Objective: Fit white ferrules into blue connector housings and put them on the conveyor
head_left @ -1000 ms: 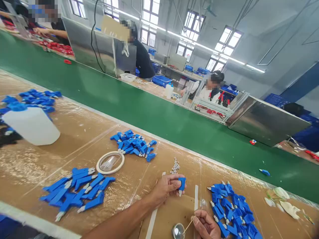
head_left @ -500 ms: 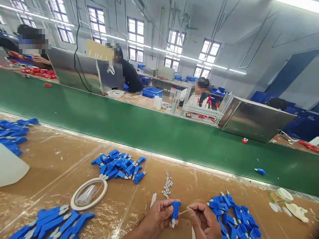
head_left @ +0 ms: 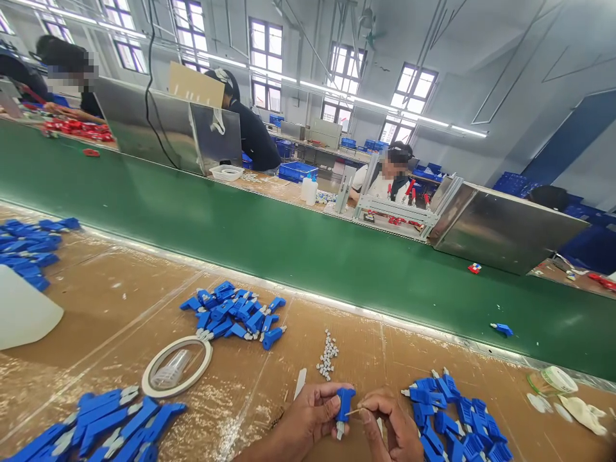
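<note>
Near the bottom middle, my left hand point(head_left: 315, 410) is closed round a blue plastic part point(head_left: 344, 403) with a grey tip that points down. My right hand point(head_left: 391, 423) pinches a thin wooden stick point(head_left: 355, 411), whose end reaches the side of the blue part; whether it touches is hard to tell. Beyond the hands lies a small pile of grey pieces point(head_left: 328, 356). A heap of similar blue parts point(head_left: 455, 417) lies right of my right hand. Another heap of blue parts point(head_left: 235, 311) sits farther left, by a white ring point(head_left: 206, 364) around a clear plastic cup point(head_left: 173, 371).
More blue parts point(head_left: 106, 423) lie at the lower left. A white container point(head_left: 24, 314) stands at the left edge. On the right are a clear jar point(head_left: 553, 382) and a crumpled cream-coloured item point(head_left: 583, 414). A green conveyor belt point(head_left: 269, 237) crosses behind; co-workers sit beyond it.
The camera view has shifted slightly. My left hand still holds the blue part, tilted a little differently, and the stick in my right hand is closer to it.
</note>
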Tool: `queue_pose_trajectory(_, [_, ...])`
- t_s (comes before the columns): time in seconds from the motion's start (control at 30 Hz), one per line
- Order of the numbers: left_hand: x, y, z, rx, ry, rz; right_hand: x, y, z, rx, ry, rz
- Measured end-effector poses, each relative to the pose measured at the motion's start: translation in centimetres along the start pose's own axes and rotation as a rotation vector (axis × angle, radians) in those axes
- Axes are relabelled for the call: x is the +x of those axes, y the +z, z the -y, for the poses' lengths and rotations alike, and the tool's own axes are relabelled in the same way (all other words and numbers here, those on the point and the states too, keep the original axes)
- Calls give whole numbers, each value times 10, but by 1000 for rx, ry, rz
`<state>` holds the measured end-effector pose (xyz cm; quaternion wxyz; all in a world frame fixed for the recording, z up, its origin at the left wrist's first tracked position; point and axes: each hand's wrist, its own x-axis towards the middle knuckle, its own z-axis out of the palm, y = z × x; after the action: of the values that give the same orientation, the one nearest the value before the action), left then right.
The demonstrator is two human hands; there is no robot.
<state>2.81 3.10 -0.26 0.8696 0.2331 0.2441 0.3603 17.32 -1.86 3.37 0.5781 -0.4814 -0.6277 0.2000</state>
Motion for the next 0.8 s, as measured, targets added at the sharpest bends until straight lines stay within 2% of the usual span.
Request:
queue_pose_trajectory(0.2, [-2,0,-1,21,9,-3,0,2,1,-52,-25,-43])
queue_pose_trajectory(0.43, [-3,0,-1,27,1,-7,3,1,4,-88,-89,-20])
queue_pose_trajectory(0.67, [-1,-1,0,46,10,-7,6,1,9,-122,-161,68])
queue_pose_trajectory(0.73, [-1,-2,0,44,9,-8,5,1,8,-84,-130,63])
queue_pose_trajectory(0.8, [-2,-4,0,35,18,3,4,-4,8,-34,-29,29])
